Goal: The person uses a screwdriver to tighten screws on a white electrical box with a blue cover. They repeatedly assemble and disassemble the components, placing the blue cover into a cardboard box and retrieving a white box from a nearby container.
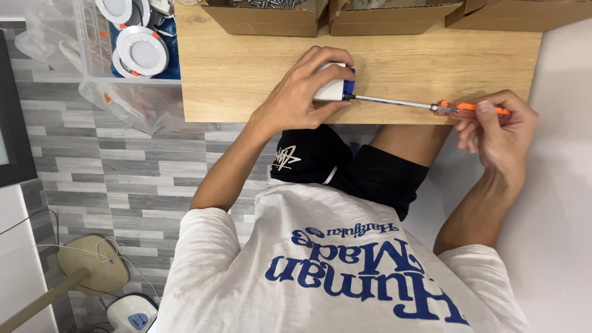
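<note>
Slippage is the risk — left hand (302, 92) clamps the white box (332, 88) on the bench (246, 74), right hand (496, 123) grips the screwdriver (431, 107); its tip could skid toward fingers.

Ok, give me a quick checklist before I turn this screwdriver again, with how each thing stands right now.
1. Left hand grips the small white box against the wooden table: ok.
2. Right hand grip on the orange screwdriver handle: ok.
3. Metal shaft meets the box's blue end: ok.
4. Tip seated in a screw: cannot tell, hidden at the blue end.
5. Box fully on the table: not ok, it sits right at the near edge.
6. Cardboard boxes apart from the work: ok.
</note>
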